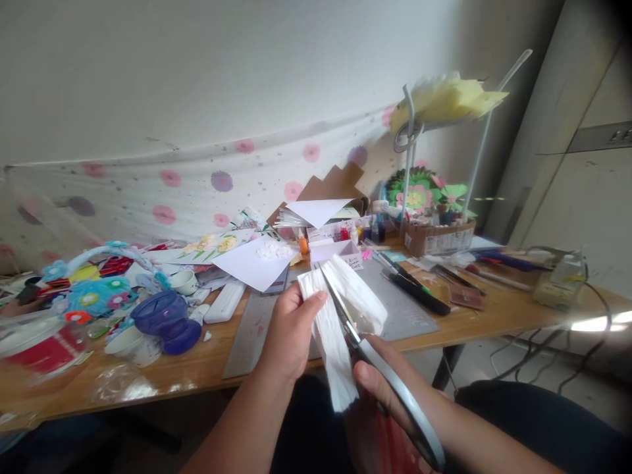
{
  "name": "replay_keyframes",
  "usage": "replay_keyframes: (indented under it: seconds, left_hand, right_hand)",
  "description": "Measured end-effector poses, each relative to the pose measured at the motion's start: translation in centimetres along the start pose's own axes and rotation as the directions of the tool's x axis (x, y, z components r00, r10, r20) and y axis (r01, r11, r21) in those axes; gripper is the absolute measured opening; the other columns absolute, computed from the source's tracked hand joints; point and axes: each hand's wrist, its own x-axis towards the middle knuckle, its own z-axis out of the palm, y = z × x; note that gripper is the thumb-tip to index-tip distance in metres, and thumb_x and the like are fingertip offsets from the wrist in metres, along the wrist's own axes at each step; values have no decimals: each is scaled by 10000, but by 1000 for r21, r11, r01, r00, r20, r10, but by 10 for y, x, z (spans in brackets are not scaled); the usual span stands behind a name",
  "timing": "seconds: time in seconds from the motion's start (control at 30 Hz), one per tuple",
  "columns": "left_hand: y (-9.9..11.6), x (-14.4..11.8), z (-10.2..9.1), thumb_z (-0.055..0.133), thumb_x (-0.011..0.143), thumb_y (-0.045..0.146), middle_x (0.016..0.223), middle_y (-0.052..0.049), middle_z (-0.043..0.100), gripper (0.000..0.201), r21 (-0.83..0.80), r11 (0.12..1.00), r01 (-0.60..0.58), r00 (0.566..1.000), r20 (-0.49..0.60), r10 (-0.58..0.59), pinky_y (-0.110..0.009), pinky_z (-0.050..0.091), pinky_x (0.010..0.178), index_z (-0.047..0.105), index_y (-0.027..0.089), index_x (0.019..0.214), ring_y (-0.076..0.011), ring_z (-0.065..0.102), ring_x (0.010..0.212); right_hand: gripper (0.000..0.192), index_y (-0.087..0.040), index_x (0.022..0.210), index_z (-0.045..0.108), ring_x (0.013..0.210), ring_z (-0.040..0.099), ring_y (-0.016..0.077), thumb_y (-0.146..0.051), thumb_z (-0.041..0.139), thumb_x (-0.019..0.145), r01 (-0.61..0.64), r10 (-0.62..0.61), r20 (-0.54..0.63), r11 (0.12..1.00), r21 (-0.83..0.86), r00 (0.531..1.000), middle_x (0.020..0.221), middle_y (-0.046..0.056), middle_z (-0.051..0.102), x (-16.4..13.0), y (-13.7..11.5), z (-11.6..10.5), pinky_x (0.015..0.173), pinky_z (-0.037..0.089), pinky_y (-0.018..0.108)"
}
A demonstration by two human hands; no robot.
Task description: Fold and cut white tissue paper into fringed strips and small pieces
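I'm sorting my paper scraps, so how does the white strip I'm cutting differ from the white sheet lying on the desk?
The white strip is long, narrow and crinkled; the white sheet is broad and smooth. The strip is held up by the left hand; the sheet lies flat on the desk. Both are white.

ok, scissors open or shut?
Open: the grey-handled scissors' blades straddle the white crinkled paper strip, held by right hand.
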Motion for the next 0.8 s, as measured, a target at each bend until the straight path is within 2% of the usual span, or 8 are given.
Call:
replay_keyframes:
  seconds: [0.1, 0.27, 0.37, 0.57, 0.7, 0.8]
  left_hand:
    - [-2, -2, 3, 632, 739, 238, 906, -71, 690, 251, -71, 996, 50, 999, 10, -49, -322, 482, 742, 637, 152, 975, -226, 635, 828]
    - [-13, 1, 3, 642, 724, 216, 879, -74, 690, 259, -207, 970, 126, 991, -17, -132, -323, 484, 733, 620, 142, 971, -209, 637, 790]
    - [-28, 6, 2, 639, 725, 214, 880, -67, 688, 271, -267, 955, 131, 985, -71, -155, -300, 479, 724, 608, 146, 985, -193, 634, 790]
    - [-53, 17, -2, 647, 714, 222, 838, -51, 681, 302, -357, 921, 158, 967, -132, -217, -290, 479, 699, 595, 148, 1002, -184, 634, 768]
    - [-62, 23, -6, 663, 690, 224, 794, -43, 676, 278, -386, 906, 173, 950, -178, -258, -295, 484, 675, 600, 139, 947, -179, 637, 716]
    - [-67, 27, -9, 652, 700, 229, 784, -44, 679, 267, -406, 893, 193, 936, -196, -291, -301, 487, 657, 595, 145, 946, -180, 639, 692]
  right_hand:
    - [511, -147, 1124, 525, 847, 581, 230, -549, 464, 816, 42, -42, 12, 999, 14, 999, 927, 83, 618, 5, -1, -2, 770, 470, 314]
    - [436, -160, 1089, 554, 886, 586, 247, -501, 476, 830, 30, -30, -5, 999, -16, 1000, 943, 73, 630, 12, 11, -2, 791, 461, 323]
    - [412, -141, 1058, 557, 895, 581, 248, -480, 472, 839, -25, 23, -42, 998, -53, 999, 960, 90, 630, 16, 20, 0, 786, 457, 331]
    - [417, -124, 848, 567, 719, 569, 211, -525, 453, 829, -210, 196, -96, 963, -170, 976, 757, 78, 614, 27, 37, 4, 635, 453, 304]
    - [403, -129, 829, 570, 742, 569, 212, -518, 466, 821, -224, 212, -94, 966, -132, 973, 796, 83, 621, 36, 43, 7, 661, 453, 307]
    - [399, -133, 802, 571, 685, 557, 194, -527, 508, 793, -240, 235, -81, 969, -65, 969, 733, 62, 601, 42, 47, 9, 626, 453, 294]
